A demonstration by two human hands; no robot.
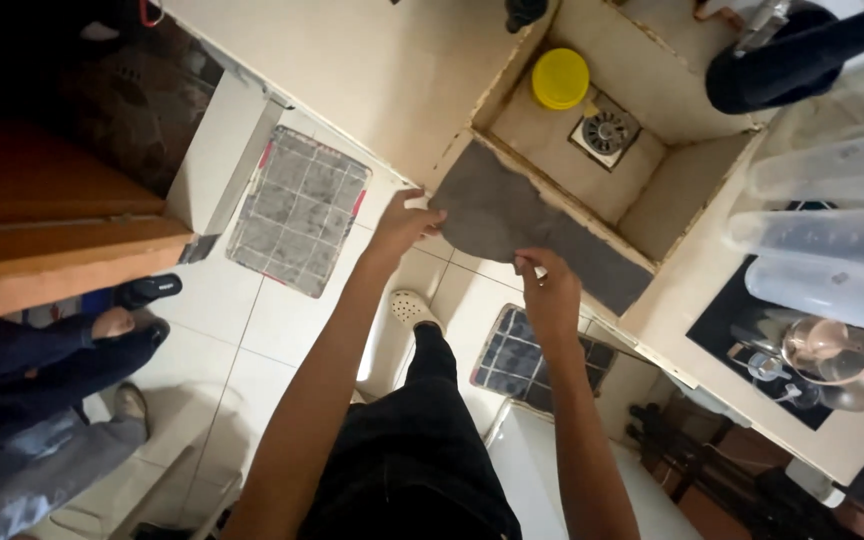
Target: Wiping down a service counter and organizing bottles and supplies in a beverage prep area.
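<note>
A: Field note, far left first. What's out beyond your left grip?

B: Well off to its left, another person's legs in dark and grey trousers (32, 400), feet on the tiled floor (242, 330). Nearer, a checked grey floor mat (297, 210) lies flat on the tiles, just left of my left hand (402, 225).

A: And that hand?

B: Its fingers are pinched on the left edge of a grey cloth (512, 215). The grip is grasping the fabric, not clenched empty.

A: Where does the cloth sit?

B: Draped over the front rim of a square cream sink (652, 150), hanging down toward me. It stretches between both grips, so I judge I'm holding it spread to keep it flat against the rim.

A: The right one?

B: My right hand (550, 295) pinches the lower edge of the same cloth, thumb and fingertips closed on it. Below that grip, a second checked mat (522, 360) and my own pale shoe (412, 308).

A: Past the cloth?

B: Inside the sink, beyond both grips, a yellow round lid (560, 78) beside a metal drain (604, 132). Right of my right grip, on the tabletop (692, 270), clear plastic containers (832, 240) lie stacked, with glassware (832, 360) on a dark tray. What the glass items are exactly, I cannot tell.
</note>
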